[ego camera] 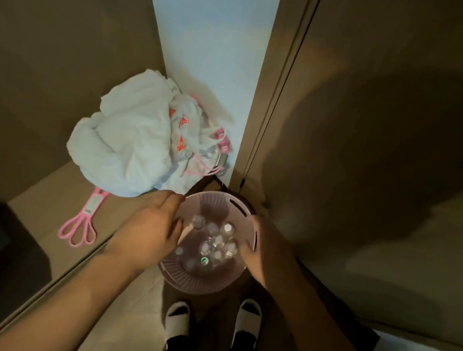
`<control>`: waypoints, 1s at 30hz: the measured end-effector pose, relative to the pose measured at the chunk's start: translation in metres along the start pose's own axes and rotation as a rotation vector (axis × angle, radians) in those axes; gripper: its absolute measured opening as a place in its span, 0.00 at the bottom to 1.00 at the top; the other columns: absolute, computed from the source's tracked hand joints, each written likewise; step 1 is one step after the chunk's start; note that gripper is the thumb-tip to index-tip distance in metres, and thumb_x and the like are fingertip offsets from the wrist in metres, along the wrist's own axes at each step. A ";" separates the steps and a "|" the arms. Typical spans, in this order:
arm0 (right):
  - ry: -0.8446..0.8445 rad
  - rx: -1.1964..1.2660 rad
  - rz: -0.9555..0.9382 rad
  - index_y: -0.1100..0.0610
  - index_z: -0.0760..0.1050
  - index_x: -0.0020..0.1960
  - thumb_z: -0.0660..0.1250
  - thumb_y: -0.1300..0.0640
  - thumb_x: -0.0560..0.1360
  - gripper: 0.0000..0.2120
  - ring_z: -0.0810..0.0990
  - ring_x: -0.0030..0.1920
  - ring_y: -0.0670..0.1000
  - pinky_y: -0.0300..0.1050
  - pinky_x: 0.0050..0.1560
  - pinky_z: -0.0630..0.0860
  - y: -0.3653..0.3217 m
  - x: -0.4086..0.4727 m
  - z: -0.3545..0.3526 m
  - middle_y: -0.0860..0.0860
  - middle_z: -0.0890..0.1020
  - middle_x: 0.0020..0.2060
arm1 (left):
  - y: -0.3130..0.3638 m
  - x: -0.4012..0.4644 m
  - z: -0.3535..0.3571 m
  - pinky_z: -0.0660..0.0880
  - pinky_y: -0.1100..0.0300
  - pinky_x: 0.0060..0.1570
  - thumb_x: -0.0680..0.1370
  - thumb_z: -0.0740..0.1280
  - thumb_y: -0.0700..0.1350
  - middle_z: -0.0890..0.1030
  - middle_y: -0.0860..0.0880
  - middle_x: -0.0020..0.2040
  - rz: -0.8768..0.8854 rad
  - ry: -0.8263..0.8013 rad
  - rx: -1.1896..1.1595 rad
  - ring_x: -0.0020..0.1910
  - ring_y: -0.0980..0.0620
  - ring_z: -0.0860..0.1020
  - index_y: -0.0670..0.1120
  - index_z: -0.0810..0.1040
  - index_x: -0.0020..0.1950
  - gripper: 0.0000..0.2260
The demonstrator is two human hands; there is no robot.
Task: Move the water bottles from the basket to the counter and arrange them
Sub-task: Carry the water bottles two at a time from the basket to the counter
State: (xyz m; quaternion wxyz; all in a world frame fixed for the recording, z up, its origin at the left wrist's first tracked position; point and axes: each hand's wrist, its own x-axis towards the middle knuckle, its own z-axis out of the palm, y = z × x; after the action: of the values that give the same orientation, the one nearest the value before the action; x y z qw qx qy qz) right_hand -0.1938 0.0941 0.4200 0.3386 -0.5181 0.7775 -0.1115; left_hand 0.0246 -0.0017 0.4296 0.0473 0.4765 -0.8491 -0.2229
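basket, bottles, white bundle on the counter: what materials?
Basket: looks like moulded matte pink plastic, with ribbed slotted walls and cut-out handles. Bottles: likely clear plastic, glinting caps, blurry. White bundle: seems thin plastic bags, crinkled, translucent, with orange print.

The scene is dim and warm-toned, with soft grain throughout. The brightest patch is the pale wall strip [203, 46] at the far middle, lit from above. A broad dark shadow [366, 156] spreads over the brown panel on the right. The white cloth bundle [135, 136] catches light. Straight edges bow outward near the frame's sides, and the near forearms look slightly smeared.
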 end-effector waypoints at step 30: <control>-0.112 -0.441 -0.481 0.51 0.65 0.47 0.66 0.53 0.76 0.09 0.76 0.47 0.51 0.50 0.48 0.75 0.245 0.307 0.354 0.48 0.73 0.45 | -0.224 0.146 0.459 0.75 0.54 0.57 0.78 0.67 0.52 0.77 0.51 0.62 -0.105 -0.416 0.324 0.57 0.50 0.77 0.54 0.73 0.67 0.18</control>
State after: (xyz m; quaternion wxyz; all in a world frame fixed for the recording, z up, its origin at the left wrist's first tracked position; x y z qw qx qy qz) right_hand -0.2173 -0.0066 -0.0984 0.2247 -0.7529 0.6185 0.0114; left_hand -0.0120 -0.0695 -0.0960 -0.2166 0.4653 -0.8393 -0.1794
